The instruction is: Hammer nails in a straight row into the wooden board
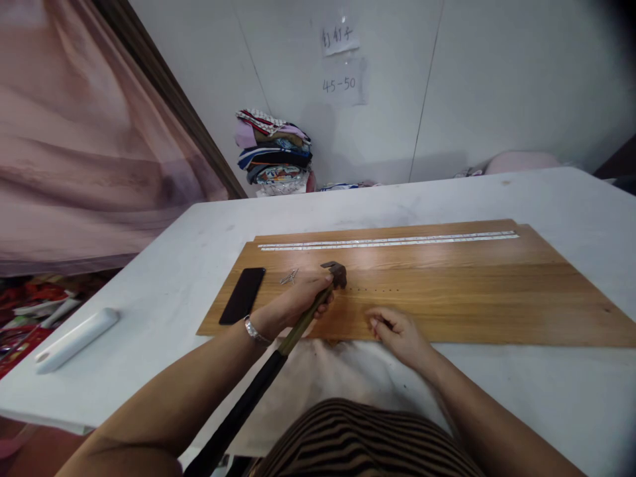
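Note:
My left hand (307, 296) is wrapped around the neck of a claw hammer (298, 326), close below its metal head. The hammer head rests over the wooden board (477, 291), and the long handle slants back toward my body. Right of the head, a row of small dark marks (375, 290), perhaps nail heads or holes, runs along the board. My right hand (400, 336) hovers by the board's front edge with curled fingers; whatever they might hold is hidden. Several loose nails (289, 276) lie on the board just left of my left hand.
A black phone (242, 296) lies on the board's left end. Two pale marked strips (387, 241) run along its back. On the white table (163, 265) is a white oblong object (77, 340). Folded clothes (275, 156) are stacked by the wall; a pink curtain (89, 119) hangs left.

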Tool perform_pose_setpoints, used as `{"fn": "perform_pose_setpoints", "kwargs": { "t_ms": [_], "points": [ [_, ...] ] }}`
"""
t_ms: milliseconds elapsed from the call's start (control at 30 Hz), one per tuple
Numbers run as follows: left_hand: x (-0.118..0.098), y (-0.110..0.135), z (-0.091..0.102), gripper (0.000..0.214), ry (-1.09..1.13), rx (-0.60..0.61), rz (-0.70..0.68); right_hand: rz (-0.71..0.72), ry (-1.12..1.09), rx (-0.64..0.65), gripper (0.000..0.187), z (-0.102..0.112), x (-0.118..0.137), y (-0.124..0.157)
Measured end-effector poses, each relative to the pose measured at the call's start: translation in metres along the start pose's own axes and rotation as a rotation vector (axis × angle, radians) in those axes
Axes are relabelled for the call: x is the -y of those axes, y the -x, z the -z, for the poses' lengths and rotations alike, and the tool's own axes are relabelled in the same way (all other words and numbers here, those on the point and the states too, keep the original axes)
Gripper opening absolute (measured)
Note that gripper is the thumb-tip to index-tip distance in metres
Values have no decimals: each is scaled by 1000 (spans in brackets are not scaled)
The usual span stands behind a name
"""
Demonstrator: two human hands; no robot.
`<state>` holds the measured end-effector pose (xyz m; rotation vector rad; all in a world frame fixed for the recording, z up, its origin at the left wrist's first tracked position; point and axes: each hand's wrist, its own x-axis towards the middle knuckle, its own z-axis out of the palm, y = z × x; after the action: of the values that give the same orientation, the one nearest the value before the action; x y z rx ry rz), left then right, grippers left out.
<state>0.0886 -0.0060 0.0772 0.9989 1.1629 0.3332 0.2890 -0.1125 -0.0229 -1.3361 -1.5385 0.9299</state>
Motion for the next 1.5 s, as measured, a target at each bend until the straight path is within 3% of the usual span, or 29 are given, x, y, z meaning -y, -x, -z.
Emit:
{"fn": "perform_pose_setpoints", "kwargs": {
  "t_ms": [433,733,1000,1233,1500],
  "points": [
    [-8,4,-3,31,4,0,-1,0,22,9,29,1,3,0],
    [6,-1,3,34,-11,23,27,-3,21,19,24,-3,-7,0],
    [-7,6,-3,33,-2,-14,22,12,29,28,23,-1,3,-2],
    [1,4,-4,30,-39,10,-4,17,5,27,23,-6,-8,-2],
    [-4,3,1,32,-3,18,4,4,26,30,24,-3,-6,-1]
  ]
}}
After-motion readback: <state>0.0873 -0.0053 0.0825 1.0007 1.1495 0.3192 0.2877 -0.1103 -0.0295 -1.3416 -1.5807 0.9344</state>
